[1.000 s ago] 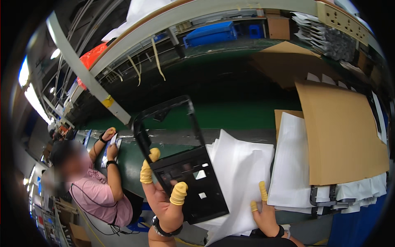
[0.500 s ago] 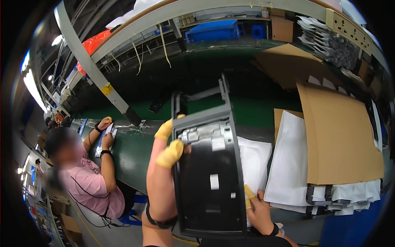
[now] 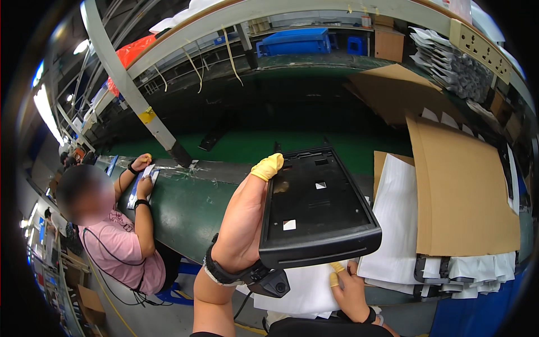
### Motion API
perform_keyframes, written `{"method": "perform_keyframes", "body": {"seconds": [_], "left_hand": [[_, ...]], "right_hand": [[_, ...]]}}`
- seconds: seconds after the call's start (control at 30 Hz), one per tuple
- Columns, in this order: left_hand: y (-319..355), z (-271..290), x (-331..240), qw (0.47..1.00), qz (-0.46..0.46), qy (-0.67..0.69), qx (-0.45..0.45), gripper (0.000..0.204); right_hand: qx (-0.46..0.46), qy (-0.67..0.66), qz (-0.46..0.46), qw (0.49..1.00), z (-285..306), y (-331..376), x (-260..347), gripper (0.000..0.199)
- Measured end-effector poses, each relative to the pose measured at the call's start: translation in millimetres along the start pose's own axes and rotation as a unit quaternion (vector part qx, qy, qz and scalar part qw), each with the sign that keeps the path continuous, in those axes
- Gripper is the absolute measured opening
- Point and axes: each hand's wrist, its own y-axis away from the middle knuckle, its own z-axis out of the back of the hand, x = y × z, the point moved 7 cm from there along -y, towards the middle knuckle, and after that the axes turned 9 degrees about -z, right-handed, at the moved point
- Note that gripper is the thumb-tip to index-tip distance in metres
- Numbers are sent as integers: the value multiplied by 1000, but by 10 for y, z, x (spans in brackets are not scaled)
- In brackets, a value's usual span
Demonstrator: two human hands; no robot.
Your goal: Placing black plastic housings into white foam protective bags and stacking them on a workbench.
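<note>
My left hand (image 3: 266, 167), with yellow coverings on its fingers, grips the left side of a black rectangular housing (image 3: 328, 208) near its far end. The housing is held up in the air and tilted, its thick near edge toward me, with small white labels on its face. Lower down, my right hand (image 3: 353, 295), also with yellow finger coverings, pinches the right edge of a white packing sheet (image 3: 303, 292). This sheet lies below the housing, which hides its far part.
Right of my hands lies a stack of white packing sheets (image 3: 390, 219), with brown cardboard (image 3: 466, 191) over more wrapped parts. At left, a person in a pink shirt (image 3: 126, 241) works at the green bench (image 3: 185, 213). A slanted metal post (image 3: 132, 84) stands beyond.
The housing has tipped and turned, now showing its other end and thick near edge. My left hand moved right and farther away with it. More of the white sheet shows beneath.
</note>
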Motion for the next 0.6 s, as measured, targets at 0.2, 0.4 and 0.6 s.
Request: {"method": "perform_keyframes", "body": {"seconds": [0.2,0.4,0.6], "left_hand": [[50,-28,-70,992,9,-90,-85,25],[43,47,-1,992,43,11,-121,24],[45,-9,24,996,45,20,-76,22]], "right_hand": [[7,12,9,1000,-3,3,-10,33],[13,5,5,1000,-12,-1,25,33],[19,-1,20,1000,-84,26,-130,31]]}}
